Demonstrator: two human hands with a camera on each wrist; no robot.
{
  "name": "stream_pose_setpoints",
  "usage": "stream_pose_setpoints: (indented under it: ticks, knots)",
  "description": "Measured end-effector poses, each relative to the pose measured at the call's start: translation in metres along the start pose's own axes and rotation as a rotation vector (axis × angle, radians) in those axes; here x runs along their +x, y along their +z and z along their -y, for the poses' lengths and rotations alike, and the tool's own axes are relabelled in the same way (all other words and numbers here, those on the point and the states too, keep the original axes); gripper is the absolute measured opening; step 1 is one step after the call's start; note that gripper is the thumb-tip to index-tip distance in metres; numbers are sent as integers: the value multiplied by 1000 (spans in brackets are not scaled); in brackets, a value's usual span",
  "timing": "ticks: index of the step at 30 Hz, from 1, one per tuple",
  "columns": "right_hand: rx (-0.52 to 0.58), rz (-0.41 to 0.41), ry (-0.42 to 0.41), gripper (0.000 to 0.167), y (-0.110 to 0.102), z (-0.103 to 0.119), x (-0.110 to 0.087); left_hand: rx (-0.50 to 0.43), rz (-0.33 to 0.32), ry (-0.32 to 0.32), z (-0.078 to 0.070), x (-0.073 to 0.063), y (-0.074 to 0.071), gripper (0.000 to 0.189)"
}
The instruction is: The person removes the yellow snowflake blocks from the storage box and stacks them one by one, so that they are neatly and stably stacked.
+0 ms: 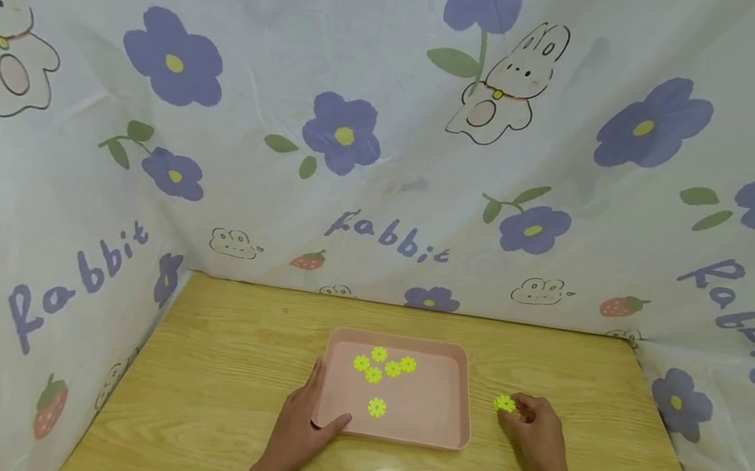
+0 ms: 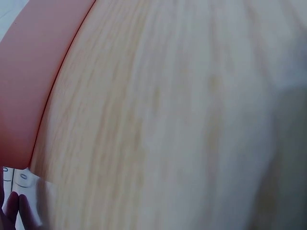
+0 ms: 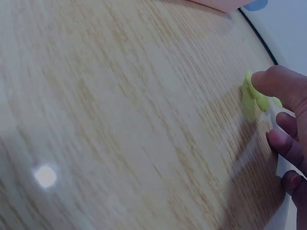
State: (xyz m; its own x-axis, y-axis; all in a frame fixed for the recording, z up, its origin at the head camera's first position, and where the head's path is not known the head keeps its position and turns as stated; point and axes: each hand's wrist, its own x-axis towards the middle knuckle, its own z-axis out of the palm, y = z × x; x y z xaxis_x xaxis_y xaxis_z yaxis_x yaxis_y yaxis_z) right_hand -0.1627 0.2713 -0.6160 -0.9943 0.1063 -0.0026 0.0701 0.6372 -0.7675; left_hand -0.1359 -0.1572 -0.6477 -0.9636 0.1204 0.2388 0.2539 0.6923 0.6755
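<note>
Yellow-green and notched, 1 disc (image 1: 503,402) sits pinched in the right hand (image 1: 539,436) over the wooden table (image 1: 225,359), just to the right of the pink tray (image 1: 421,420). I count 6 more discs (image 1: 373,376) inside it; the left hand (image 1: 303,421), fingers extended, rests against its left side.

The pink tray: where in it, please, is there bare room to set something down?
The widest bare patch of the pink tray lies between the yellow-green pieces and its right wall. Five of these crowd the far side, left of centre; the left hand touches the near left corner.
</note>
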Motion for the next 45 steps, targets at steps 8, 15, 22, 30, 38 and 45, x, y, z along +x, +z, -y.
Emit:
stream_pose_setpoints:
  ticks: [8,15,22,30,38,45]
  knots:
    - [-46,16,-22,42,0,0,2,2,-1,6,-1,0,0,104]
    - [-46,32,-35,41,-1,2,1,2,-4,6,-1,0,0,103]
    - [-58,50,-25,40,0,4,2,9,-12,5,2,0,0,103]
    - [-23,33,-5,58,5,12,3,12,-6,-3,3,-1,-4,103]
    - [69,-26,-154,48,20,65,19,10,-2,-11,1,1,-7,103]
    - [122,81,-235,31,57,108,18,4,-3,4,-1,2,-4,104]
